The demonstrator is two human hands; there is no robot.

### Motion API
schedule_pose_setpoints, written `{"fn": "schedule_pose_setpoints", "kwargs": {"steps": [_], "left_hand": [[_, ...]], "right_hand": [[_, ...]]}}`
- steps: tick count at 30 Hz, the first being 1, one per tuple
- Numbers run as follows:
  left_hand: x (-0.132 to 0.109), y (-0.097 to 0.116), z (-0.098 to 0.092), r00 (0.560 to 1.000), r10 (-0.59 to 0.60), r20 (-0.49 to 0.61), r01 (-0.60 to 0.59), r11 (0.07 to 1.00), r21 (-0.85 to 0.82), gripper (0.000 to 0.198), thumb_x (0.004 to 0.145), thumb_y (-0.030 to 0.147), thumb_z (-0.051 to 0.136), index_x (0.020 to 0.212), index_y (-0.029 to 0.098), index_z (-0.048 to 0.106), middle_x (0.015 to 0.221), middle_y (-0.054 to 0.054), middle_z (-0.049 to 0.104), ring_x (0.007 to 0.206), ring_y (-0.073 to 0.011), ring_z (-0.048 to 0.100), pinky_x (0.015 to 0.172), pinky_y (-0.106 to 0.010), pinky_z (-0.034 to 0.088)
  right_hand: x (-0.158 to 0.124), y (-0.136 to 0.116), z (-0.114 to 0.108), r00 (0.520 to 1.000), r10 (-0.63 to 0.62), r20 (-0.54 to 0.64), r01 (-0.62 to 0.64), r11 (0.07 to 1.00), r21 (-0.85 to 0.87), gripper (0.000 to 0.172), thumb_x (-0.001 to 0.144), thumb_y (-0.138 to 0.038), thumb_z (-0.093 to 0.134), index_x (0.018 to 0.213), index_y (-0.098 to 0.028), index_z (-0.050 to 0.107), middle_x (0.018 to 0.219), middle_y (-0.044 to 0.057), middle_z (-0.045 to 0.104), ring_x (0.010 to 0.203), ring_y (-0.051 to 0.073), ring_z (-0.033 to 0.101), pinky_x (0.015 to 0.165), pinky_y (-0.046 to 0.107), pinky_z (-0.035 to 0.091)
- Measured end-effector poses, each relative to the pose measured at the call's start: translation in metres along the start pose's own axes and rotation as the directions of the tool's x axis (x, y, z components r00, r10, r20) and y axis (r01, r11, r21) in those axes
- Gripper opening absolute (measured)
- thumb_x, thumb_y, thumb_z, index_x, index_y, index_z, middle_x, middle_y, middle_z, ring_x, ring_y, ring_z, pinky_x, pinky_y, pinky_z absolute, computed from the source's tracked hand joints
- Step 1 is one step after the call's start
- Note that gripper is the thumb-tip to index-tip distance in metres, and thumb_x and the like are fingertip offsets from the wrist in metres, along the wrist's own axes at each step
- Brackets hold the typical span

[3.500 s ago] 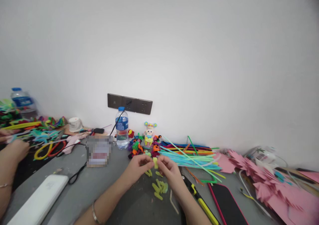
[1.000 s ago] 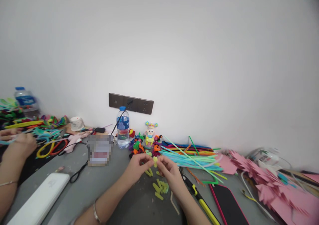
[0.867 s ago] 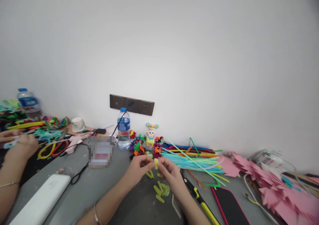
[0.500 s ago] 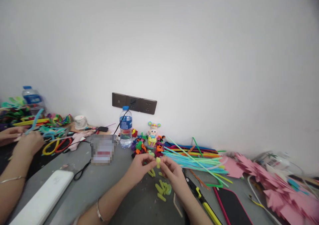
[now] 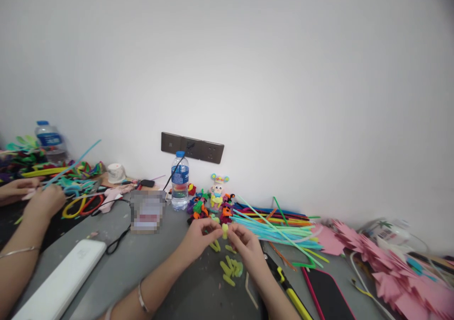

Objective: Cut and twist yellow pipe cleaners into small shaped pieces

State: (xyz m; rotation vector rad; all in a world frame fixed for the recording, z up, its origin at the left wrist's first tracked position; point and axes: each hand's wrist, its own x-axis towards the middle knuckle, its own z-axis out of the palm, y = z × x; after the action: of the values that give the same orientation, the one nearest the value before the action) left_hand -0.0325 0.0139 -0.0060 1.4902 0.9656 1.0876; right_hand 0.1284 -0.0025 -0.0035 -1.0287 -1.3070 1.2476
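Between the fingertips of both hands is a small yellow-green fuzzy piece point(image 5: 225, 230). My left hand point(image 5: 204, 235) pinches it from the left, and my right hand point(image 5: 243, 240) pinches it from the right. Several short yellow-green fuzzy pieces point(image 5: 231, 269) lie on the grey table point(image 5: 191, 289) below the hands, with a few more partly hidden beside my left fingers. Just beyond the hands stands a small doll figure point(image 5: 217, 192) with blue-green round ears and a yellow lower part.
Long coloured fuzzy stems point(image 5: 276, 225), yellow-black pliers point(image 5: 292, 294), a phone point(image 5: 328, 294) and pink paper point(image 5: 397, 272) lie right. Left are a bottle point(image 5: 180, 180), a white power bank point(image 5: 65, 282) and another person's hands point(image 5: 44, 202) holding a blue stem point(image 5: 76, 163).
The other person's blue stem has swung over to the right and lies lower. My hands stay almost still around the small piece. The view has shifted slightly.
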Motion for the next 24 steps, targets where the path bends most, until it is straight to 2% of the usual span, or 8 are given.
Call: {"fn": "schedule_pose_setpoints", "kwargs": {"steps": [8,16,24], "left_hand": [[0.0,0.0,0.0,1.0,0.021,0.008,-0.021,1.0,0.017,0.029,0.075,0.041,0.067,0.068,0.013,0.067,0.061,-0.001,0.058,0.057,-0.013,0.05,0.057,-0.024,0.039],[0.0,-0.001,0.0,0.999,0.032,0.013,-0.032,0.998,0.047,0.026,0.076,0.038,0.066,0.069,0.013,0.067,0.063,0.0,0.059,0.06,-0.0129,0.05,0.057,-0.023,0.039],[-0.001,-0.004,0.0,0.999,0.051,0.016,-0.052,0.997,0.053,0.024,0.078,0.037,0.065,0.072,0.014,0.066,0.065,0.001,0.058,0.062,-0.013,0.051,0.057,-0.023,0.039]], "right_hand": [[0.002,0.005,-0.005,0.998,-0.057,0.004,0.057,0.998,-0.041,0.045,0.068,-0.06,0.07,0.068,-0.017,0.057,0.058,-0.004,0.043,0.051,0.009,0.034,0.048,0.022,0.027],[0.002,0.008,-0.007,0.99,-0.14,-0.01,0.137,0.979,-0.151,0.042,0.074,-0.058,0.066,0.069,-0.017,0.058,0.059,-0.002,0.045,0.053,0.011,0.038,0.048,0.023,0.03],[0.002,0.011,-0.007,0.991,-0.134,-0.02,0.127,0.97,-0.205,0.037,0.075,-0.053,0.065,0.069,-0.018,0.055,0.057,-0.003,0.042,0.052,0.012,0.036,0.049,0.024,0.028]]}}
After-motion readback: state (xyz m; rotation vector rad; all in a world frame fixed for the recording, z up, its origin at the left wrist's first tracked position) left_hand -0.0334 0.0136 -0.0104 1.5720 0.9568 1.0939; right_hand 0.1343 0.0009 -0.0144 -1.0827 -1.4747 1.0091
